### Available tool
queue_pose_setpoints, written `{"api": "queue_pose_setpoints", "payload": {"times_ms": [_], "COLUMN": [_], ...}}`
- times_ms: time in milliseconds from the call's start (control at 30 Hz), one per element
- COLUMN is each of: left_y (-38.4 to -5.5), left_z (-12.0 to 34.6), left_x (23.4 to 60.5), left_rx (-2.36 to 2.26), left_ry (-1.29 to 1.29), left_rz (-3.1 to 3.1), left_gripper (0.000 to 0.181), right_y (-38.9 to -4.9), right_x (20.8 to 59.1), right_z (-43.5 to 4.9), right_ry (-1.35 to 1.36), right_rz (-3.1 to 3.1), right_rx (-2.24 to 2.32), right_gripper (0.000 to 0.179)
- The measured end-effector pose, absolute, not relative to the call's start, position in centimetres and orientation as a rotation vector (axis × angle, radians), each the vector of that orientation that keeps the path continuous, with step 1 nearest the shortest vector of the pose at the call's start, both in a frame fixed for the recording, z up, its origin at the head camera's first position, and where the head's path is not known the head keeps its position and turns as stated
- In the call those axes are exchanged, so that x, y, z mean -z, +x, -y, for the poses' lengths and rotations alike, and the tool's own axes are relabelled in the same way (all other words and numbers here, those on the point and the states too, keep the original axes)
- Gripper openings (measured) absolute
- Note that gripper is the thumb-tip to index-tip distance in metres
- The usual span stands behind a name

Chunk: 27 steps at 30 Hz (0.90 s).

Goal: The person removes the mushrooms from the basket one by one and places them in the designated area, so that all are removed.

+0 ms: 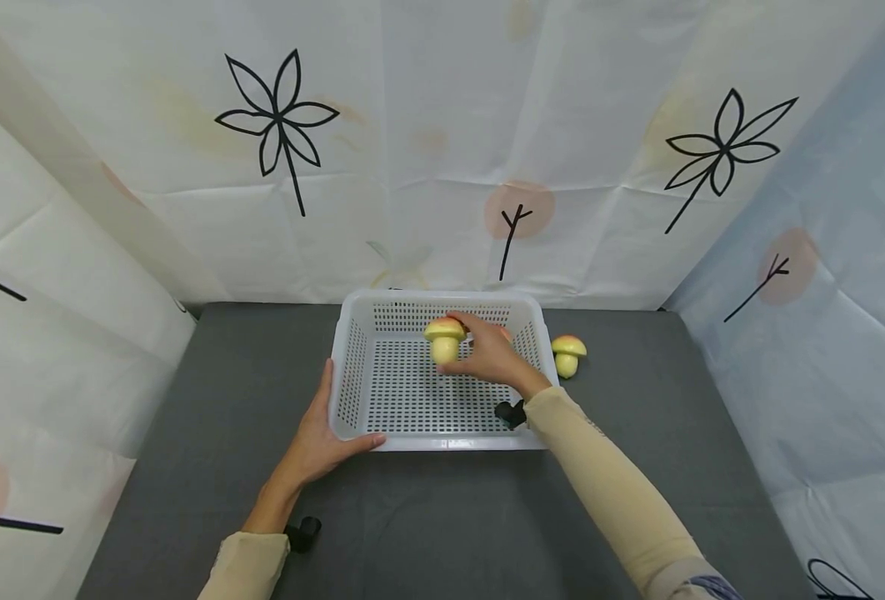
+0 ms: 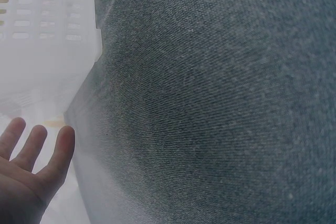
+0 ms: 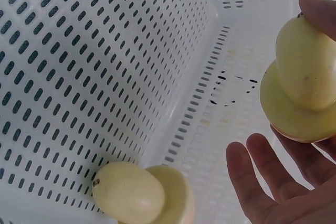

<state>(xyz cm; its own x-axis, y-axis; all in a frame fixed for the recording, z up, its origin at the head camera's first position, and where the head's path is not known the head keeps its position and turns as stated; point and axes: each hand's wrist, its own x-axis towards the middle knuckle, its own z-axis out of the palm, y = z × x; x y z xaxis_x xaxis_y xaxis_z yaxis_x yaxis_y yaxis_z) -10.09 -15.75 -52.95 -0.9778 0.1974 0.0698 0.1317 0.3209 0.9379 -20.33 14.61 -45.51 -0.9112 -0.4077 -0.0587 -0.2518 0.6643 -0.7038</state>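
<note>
A white perforated basket [image 1: 442, 442] stands on the dark grey table. My right hand [image 1: 491, 354] grips a toy mushroom [image 1: 444, 340], yellow with a reddish cap top, over the basket's inside. In the right wrist view, thumb and fingers span this mushroom [image 3: 304, 66] from stem end to cap. A second mushroom [image 3: 128, 192] lies on its side in the basket, mostly hidden behind my right hand in the head view. My left hand [image 1: 318, 442] rests at the basket's front left corner, thumb along the front rim, fingers extended beside the left wall.
Just outside the basket's right wall, another yellow mushroom [image 1: 567, 356] is on the table [image 1: 442, 517]. White cloth printed with plant outlines [image 1: 412, 167] hangs behind and along both sides. Small black wrist devices [image 1: 303, 533] show at both cuffs.
</note>
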Motion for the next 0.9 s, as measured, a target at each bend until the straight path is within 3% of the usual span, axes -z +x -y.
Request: {"api": "queue_pose_setpoints", "payload": {"times_ms": [900], "left_y": [-9.9], "left_z": [15.4], "left_x": [52.1], "left_rx": [-1.772], "left_ry": [0.286], "left_rz": [-2.497], "left_gripper": [0.141], "right_y": [-18.0], "right_x": [43.2], "right_z": [-19.0], "right_ry": [-0.600], "right_rz": [-2.633], "right_rx": [1.288], "right_gripper": [0.093]}}
